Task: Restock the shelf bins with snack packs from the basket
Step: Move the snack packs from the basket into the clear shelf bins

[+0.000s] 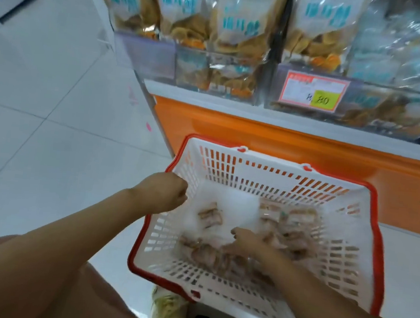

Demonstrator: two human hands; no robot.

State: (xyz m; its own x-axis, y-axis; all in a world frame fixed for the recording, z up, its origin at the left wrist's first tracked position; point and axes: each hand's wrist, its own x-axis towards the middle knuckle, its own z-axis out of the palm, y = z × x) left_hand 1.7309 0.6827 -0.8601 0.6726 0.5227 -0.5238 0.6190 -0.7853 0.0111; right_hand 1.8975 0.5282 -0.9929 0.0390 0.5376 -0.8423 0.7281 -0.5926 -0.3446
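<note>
Left hand (164, 193) seems to grip the basket (228, 165) rim; right hand (249, 244) among snack packs (210, 215), grip too blurred to tell.

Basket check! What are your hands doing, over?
Left hand curled at basket rim. Right hand among snack packs, grip blurred. Shelf bins ahead, unblocked.

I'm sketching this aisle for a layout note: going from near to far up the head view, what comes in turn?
Shoe → right hand → left hand → orange shelf base → price tag → bagged snacks.
</note>
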